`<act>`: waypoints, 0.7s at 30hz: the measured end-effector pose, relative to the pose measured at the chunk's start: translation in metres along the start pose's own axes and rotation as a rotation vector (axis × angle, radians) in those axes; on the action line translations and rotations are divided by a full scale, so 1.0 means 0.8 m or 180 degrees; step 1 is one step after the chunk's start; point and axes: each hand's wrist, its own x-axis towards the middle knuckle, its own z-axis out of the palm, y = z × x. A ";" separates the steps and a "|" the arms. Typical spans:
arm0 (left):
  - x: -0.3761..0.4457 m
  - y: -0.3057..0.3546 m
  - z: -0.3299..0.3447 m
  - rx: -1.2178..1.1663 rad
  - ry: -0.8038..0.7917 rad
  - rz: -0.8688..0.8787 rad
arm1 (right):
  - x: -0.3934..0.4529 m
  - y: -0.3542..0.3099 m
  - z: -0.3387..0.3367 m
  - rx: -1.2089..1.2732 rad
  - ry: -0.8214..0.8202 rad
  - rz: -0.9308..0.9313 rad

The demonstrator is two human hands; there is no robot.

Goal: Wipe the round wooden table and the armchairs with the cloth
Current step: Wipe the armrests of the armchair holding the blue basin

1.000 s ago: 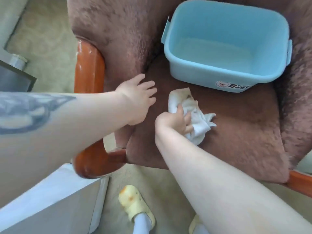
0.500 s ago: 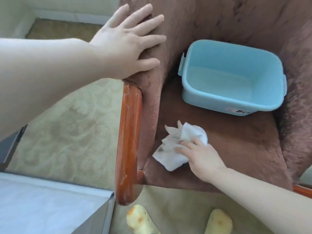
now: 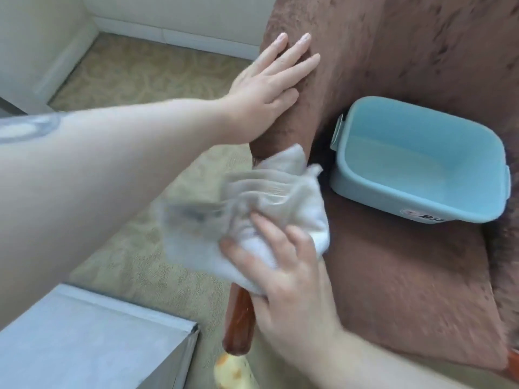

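A brown plush armchair (image 3: pixel 398 270) fills the right side, with a glossy wooden armrest (image 3: pixel 238 327) on its left. My left hand (image 3: pixel 269 88) lies flat, fingers spread, on the padded upper part of that arm. My right hand (image 3: pixel 283 273) presses a white cloth (image 3: pixel 252 203) onto the wooden armrest; the cloth is blurred and covers most of the wood. The round wooden table is not in view.
A light blue plastic tub (image 3: pixel 415 161) sits on the chair seat near the backrest. A grey box-like surface (image 3: pixel 84 343) stands at the lower left, close to the armrest's front end. Beige patterned carpet (image 3: pixel 134 77) and a yellow slipper (image 3: pixel 233 372) show below.
My right hand lifted the cloth off the seat and brought it left onto the wooden armrest. My left hand stayed on the padded arm, shifting slightly.
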 end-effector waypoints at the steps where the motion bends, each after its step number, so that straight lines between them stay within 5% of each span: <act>1: 0.001 -0.003 -0.003 0.0025 -0.0097 0.0022 | 0.012 0.020 -0.009 -0.0298 -0.0157 -0.0476; 4: 0.001 -0.006 -0.007 0.0044 -0.0161 0.0057 | 0.088 0.056 -0.031 -0.0990 -0.0264 -0.0856; 8: -0.012 0.005 0.012 0.0288 0.0097 0.0054 | 0.062 -0.004 0.008 -0.1049 -0.0420 0.0189; 11: -0.039 0.014 0.036 0.0160 0.0365 -0.0184 | -0.032 -0.038 0.033 -0.0683 -0.0562 -0.0680; 14: -0.059 0.026 0.053 -0.0164 0.0469 -0.0249 | -0.039 0.020 0.000 -0.0537 -0.0995 -0.1583; 17: -0.068 0.026 0.050 -0.0713 0.0391 -0.0323 | 0.036 0.092 -0.045 -0.0593 -0.0502 -0.2228; 21: -0.075 0.015 0.028 -0.1776 0.0312 -0.0537 | 0.082 0.052 -0.004 -0.0574 0.0241 -0.0535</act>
